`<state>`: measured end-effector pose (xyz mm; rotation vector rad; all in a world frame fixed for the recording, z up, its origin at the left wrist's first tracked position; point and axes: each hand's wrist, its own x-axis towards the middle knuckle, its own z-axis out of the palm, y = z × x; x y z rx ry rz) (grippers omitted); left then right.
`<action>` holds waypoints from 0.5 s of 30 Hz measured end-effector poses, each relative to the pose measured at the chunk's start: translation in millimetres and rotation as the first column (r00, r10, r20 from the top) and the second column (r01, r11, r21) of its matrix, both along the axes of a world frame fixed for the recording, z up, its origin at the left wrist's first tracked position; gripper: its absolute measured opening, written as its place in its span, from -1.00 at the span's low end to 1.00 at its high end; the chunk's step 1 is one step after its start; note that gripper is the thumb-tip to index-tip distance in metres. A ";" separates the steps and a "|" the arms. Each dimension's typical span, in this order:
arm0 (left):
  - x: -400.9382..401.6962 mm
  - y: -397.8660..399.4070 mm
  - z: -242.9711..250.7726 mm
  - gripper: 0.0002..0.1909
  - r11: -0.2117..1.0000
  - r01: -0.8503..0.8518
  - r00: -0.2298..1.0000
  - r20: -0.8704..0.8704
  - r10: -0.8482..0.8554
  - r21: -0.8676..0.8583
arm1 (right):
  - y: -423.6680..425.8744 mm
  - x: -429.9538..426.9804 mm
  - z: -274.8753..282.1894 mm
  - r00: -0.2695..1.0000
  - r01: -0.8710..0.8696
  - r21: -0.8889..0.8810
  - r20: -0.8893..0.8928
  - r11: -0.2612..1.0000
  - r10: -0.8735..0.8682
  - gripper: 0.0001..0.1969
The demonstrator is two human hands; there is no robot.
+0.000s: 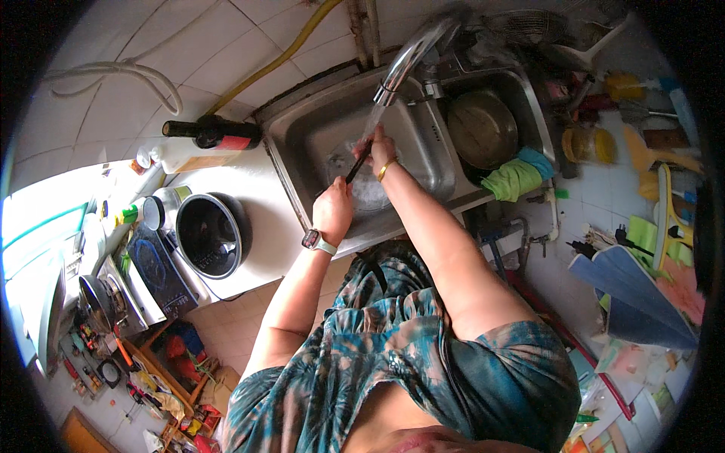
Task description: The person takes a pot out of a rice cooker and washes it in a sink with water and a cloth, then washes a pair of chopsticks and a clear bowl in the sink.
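A chrome faucet (387, 93) runs water over my right hand (383, 148), which grips the upper part of a slender dark utensil (359, 164). My left hand (333, 208) is closed around its lower end. Whether the utensil is one stick or several held together, I cannot tell. Both hands are above the large basin of a stainless steel sink (300, 133). Splashing water blurs the basin floor beneath them. On my right wrist is a gold bangle (387, 169), and a smartwatch (311, 239) is on my left.
A metal pot (481, 130) sits in the small right basin, with a green cloth (512, 180) over its front edge. Left of the sink are a black inner pot (208, 235), a dark bottle (218, 135) lying on its side and an induction cooktop (158, 269).
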<state>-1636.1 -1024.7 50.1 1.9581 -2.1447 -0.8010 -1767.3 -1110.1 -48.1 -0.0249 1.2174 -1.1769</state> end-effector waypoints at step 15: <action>-1.1 0.8 -7.3 -0.78 0.911 -0.135 0.879 -0.378 0.292 0.390 | -9.4 22.9 -3.4 0.998 -0.053 0.038 -0.038 0.998 0.054 -0.63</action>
